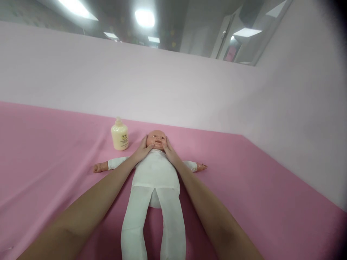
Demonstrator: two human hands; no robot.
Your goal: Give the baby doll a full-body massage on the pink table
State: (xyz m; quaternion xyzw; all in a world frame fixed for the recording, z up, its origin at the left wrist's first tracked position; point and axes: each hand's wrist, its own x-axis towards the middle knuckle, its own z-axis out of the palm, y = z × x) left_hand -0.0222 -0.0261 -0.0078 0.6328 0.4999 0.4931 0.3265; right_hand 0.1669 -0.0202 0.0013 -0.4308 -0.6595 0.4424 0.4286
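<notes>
A baby doll (156,169) with a white cloth body lies on its back, arms stretched out to both sides and legs toward me. Its hard plastic head (157,134) is at the far end, face up. My left hand (142,150) cups the left side of the head, thumb along the lower cheek near the chin. On the other side, my right hand (170,151) lies against the cheek in the same way, thumb near the mouth. Both palms touch the doll; the fingers behind the head are partly hidden.
A cream-coloured lotion bottle (119,135) with a pump top stands left of the doll's head. The pink covered surface (230,173) has creases at left and meets a white wall (162,83) behind. Above the wall, a mirror or glass pane (173,29) shows ceiling lights.
</notes>
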